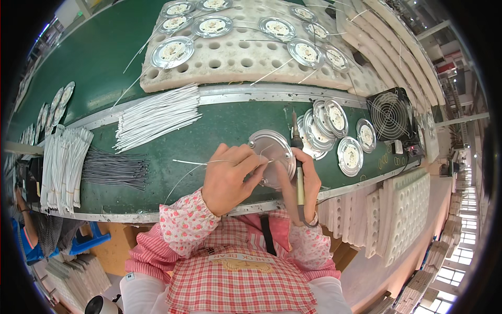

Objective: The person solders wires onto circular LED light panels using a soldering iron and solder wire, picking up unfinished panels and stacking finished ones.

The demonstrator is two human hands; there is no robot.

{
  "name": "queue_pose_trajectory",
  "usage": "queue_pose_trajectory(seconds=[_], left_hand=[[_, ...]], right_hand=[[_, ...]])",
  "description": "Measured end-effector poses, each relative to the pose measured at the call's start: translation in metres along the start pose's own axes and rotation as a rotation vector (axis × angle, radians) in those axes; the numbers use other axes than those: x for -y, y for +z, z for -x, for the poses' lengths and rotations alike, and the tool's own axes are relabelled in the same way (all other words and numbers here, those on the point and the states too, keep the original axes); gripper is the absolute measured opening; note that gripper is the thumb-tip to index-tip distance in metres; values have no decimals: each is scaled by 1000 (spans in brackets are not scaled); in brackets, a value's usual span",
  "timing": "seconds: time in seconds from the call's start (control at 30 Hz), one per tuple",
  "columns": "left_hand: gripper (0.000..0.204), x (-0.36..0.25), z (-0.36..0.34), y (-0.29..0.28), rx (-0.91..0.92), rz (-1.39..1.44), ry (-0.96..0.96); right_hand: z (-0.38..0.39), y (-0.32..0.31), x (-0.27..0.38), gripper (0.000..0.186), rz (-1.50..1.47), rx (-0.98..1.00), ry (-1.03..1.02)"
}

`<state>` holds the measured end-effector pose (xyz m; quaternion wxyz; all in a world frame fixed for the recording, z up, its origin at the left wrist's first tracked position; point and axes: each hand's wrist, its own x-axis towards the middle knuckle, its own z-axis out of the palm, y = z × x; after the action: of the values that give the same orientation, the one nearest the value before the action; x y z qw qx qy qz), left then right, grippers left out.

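Note:
A round shiny metal lamp disc (271, 140) is tilted up between my hands, its smooth face reflecting my fingers. My left hand (230, 175) is closed, thumb and forefinger pinching a thin white wire (189, 162) at the middle of the disc; the wire's loose ends trail off to the left. In my right hand (308, 180) is a soldering iron (299, 183), its handle upright and its tip pointing away from me. The right fingers also lie at the disc's right edge; whether they grip it is hidden.
Loose white wires (157, 118), bundled white wires (65, 167) and dark wires (116, 168) lie left. Several discs (350, 156) and a black fan (389, 115) stand right. Beyond a metal rail, a perforated foam board (230, 57) carries wired discs. A person's arm (27, 222) shows far left.

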<state>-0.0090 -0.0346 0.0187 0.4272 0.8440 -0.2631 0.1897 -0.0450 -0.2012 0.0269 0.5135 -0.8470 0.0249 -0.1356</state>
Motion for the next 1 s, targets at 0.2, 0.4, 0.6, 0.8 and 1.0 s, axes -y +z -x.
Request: queue_pose_trajectory(seconds=[0.2,0.4,0.6,0.8,1.0], left_hand=[[16,-1,5,-2,-14,-6,1],[21,-1,13,-4,-26,32,-1],[23,18,17,-16,80,193,-160],[18,26,17,-18,148,519,-506],[13,14,21,-11,60,371,-610]], right_hand=[[6,3,6,31,59,-44,-65],[11,15,11,40,215,-103,-274],[10,0,25,73,69,207,-273],[-35,1,-18,120,-53,561,-314],[-20,17,-14,112,0,293,-302]])
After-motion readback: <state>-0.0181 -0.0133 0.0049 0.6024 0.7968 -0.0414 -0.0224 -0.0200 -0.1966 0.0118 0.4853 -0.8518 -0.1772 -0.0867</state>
